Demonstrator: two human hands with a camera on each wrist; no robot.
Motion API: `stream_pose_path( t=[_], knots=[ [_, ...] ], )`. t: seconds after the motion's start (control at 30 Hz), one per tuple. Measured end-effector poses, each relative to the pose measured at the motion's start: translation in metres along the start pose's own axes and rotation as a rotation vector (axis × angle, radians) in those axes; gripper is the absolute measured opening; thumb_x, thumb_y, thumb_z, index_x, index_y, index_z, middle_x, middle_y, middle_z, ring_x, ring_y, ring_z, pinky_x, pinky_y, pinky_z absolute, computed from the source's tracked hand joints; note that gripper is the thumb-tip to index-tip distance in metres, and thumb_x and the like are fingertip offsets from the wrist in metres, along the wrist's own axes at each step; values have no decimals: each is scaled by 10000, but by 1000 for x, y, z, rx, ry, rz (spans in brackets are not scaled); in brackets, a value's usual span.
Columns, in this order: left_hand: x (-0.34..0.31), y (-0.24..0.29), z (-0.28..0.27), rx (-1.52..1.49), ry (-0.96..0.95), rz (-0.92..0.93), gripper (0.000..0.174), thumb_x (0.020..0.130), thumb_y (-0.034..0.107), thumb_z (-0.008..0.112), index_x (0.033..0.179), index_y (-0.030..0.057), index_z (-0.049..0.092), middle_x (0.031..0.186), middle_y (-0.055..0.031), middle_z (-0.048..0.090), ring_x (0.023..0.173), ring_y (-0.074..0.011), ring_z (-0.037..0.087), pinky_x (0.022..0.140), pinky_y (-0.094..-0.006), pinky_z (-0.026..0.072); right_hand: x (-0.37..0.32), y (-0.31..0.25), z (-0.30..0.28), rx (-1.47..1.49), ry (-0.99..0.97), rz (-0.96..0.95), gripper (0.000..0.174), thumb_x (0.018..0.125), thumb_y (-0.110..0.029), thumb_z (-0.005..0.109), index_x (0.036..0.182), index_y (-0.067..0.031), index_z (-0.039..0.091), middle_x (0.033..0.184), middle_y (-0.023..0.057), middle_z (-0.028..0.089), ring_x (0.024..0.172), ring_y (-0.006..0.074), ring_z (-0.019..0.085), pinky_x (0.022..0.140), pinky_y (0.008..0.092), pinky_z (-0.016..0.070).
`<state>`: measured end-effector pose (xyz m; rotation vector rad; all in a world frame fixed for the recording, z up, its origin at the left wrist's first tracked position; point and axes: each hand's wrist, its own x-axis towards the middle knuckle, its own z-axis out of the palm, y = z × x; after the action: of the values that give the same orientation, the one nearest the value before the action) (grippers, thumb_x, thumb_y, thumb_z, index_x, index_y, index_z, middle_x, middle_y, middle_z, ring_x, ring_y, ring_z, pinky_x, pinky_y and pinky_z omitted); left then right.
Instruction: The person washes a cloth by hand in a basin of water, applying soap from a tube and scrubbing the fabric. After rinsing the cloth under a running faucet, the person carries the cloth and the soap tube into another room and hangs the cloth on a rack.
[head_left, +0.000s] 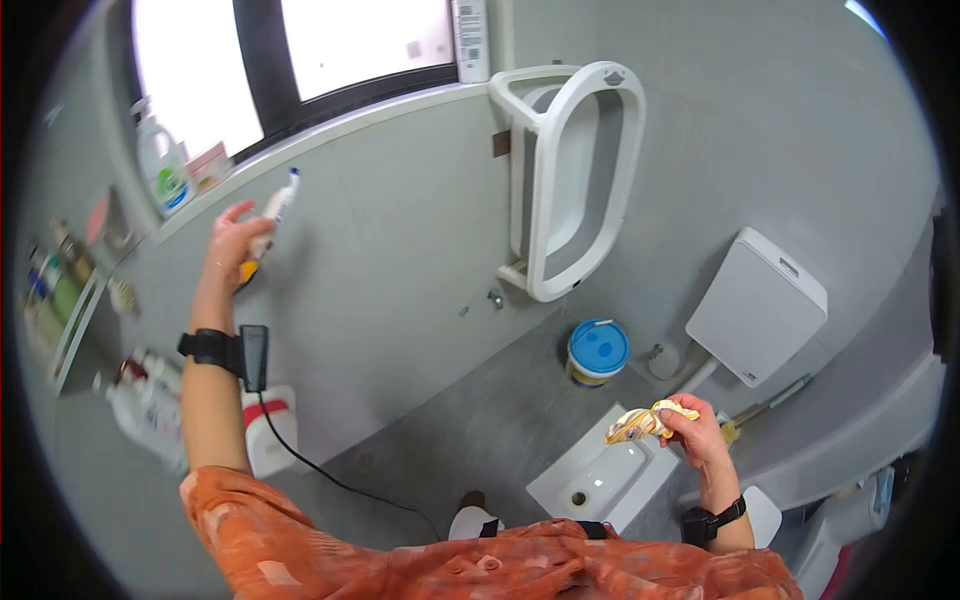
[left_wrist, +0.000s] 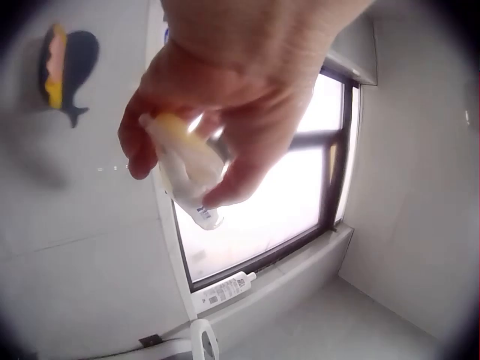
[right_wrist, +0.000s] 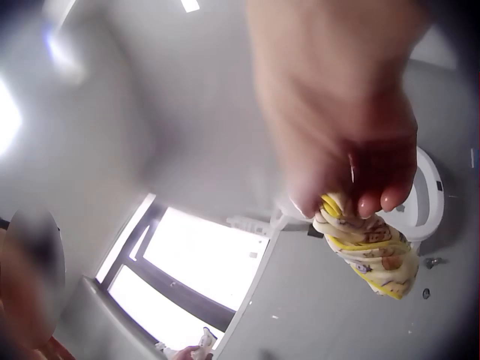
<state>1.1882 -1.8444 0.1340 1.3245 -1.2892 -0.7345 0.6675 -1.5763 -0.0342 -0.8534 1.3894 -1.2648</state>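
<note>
On the left, my left hand [head_left: 238,240] is raised beside the wall below the window. Its fingers and thumb grip a slim white bottle [head_left: 281,204] with a dark blue tip. In the left wrist view that bottle [left_wrist: 184,169] looks blurred, and the fingers hide part of it. My right hand [head_left: 697,432], over on the right, pinches one end of a twisted cloth [head_left: 636,425], white and yellow with a small print. The cloth [right_wrist: 375,255] sticks out past the fingertips as a tight roll in the right wrist view.
A pump bottle [head_left: 163,165] stands on the windowsill. On the wall hangs a folded baby bathtub [head_left: 545,190]. Below are a blue-lidded bucket [head_left: 599,347], a squat toilet [head_left: 610,478] and a cistern [head_left: 757,305]. A dark whale-shaped holder [left_wrist: 81,60] sticks to the wall.
</note>
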Motion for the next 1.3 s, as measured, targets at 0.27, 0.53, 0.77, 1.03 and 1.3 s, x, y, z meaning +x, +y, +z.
stream_pose_path(
  t=[0.27,0.53,0.77,1.03,1.3],
  knots=[
    [189,37,16,500,0,218,670,584,165,649,1205,-2,459,1126,-169,544,980,-228,551,850,-287,420,32,-7,51,89,226,46,185,776,-134,633,890,-19,545,736,52,591,584,117,563,476,241,470],
    [365,-51,-24,651,-330,446,557,690,143,570,1197,-44,436,1173,-162,490,1078,-245,473,925,-307,363,30,-7,76,31,358,100,190,768,-165,649,861,-27,556,709,41,588,578,102,552,497,232,464],
    [315,-46,7,1084,161,924,452,775,96,512,1221,52,460,1214,-110,494,1111,-232,471,938,-322,357,20,4,85,72,389,174,224,769,-204,666,876,-30,575,725,25,595,582,76,539,480,211,436],
    [-1,-114,190,658,-441,779,78,755,117,600,733,44,588,567,-103,483,518,-181,447,506,-303,378,-12,20,61,92,357,53,272,787,-240,643,936,-26,567,745,36,591,591,73,536,465,210,426],
    [-206,-138,285,189,-985,218,95,783,17,520,775,-55,580,572,-90,552,508,-112,515,496,-252,415,-164,58,-28,166,556,-46,285,793,-240,646,950,-20,556,786,37,591,642,83,537,514,222,455]
  ],
)
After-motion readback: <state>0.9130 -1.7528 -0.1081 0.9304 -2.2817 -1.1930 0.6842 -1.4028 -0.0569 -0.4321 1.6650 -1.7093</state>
